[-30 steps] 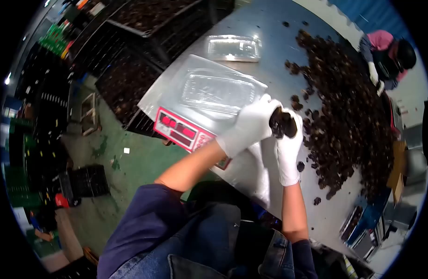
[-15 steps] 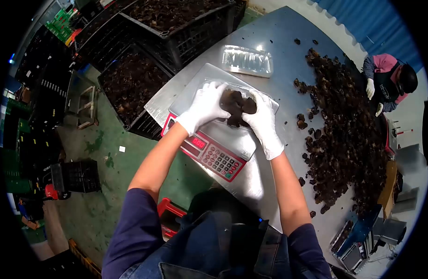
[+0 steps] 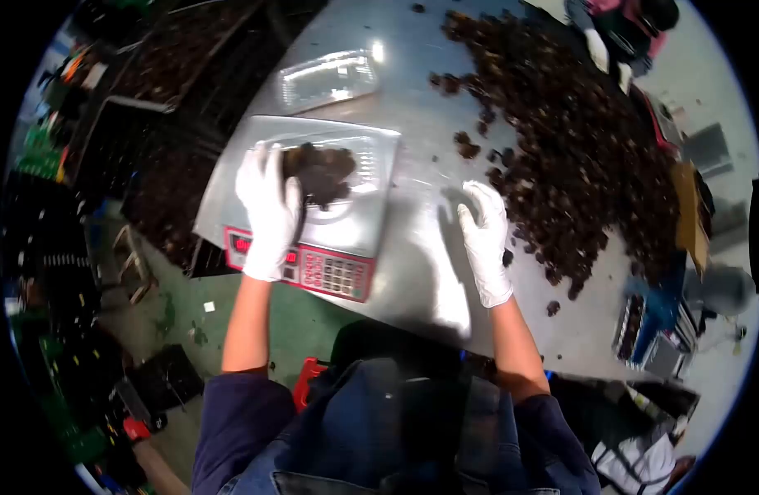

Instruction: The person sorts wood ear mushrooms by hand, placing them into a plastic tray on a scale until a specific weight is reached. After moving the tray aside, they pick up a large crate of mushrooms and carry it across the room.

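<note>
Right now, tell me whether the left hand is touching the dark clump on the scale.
Touching. The head view shows the left hand pressed against the side of the dark clump, with no gap between them.

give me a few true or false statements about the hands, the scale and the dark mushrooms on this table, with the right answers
1. The left hand rests on the scale beside the clear tray of dark mushrooms. True.
2. The right hand holds a heap of mushrooms. False: it lies open and flat on the metal table, at the edge of the loose pile.
3. Both hands wear white gloves. True.
4. The tray on the scale is bare. False: it holds a clump of mushrooms.
5. A second clear tray lies beyond the scale. True.
</note>
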The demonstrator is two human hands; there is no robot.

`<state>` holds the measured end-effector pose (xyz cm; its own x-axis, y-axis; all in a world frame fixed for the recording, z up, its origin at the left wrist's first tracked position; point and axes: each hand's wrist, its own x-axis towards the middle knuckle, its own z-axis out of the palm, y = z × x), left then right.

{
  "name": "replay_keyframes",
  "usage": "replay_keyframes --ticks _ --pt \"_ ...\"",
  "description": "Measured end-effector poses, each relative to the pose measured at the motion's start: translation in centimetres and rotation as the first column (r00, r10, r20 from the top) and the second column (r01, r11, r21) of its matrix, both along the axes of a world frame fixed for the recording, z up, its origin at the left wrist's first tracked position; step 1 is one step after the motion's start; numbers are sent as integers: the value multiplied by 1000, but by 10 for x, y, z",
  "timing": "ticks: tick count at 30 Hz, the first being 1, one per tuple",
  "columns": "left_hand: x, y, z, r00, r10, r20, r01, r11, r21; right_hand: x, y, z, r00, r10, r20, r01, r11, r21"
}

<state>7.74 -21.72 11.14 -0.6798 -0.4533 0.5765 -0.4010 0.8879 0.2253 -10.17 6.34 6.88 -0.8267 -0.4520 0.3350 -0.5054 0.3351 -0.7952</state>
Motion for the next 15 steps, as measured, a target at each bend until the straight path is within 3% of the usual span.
replay_keyframes --ticks 3,5,6,7,8,9,10,12,15 --pt "-12 30 20 998 -36 -58 33 998 -59 14 93 -14 972 -220 -80 232 950 210" --pt "-25 70 36 926 -335 -172 355 929 104 27 150 -33 901 -428 -77 430 849 308" --pt "-31 91 22 889 -449 -94 458 874 160 26 183 -61 881 -473 16 448 845 291" --pt "-38 123 22 833 -549 -72 530 752 391 30 196 -68 834 -545 84 500 812 300" --pt "-46 149 -7 771 -628 -105 584 632 509 33 198 -68 848 -512 137 465 843 271" --pt "-55 176 -11 700 -707 -94 640 564 522 35 196 -64 859 -476 190 429 871 239" --pt "-64 199 -56 645 -741 -186 712 494 499 38 182 -49 876 -460 140 403 861 309" --pt "-78 236 -72 475 -879 -36 808 420 413 30 159 -45 934 -350 75 303 884 355" --pt "-87 296 -100 486 -869 97 705 455 543 12 142 -60 977 -209 -47 208 875 437"
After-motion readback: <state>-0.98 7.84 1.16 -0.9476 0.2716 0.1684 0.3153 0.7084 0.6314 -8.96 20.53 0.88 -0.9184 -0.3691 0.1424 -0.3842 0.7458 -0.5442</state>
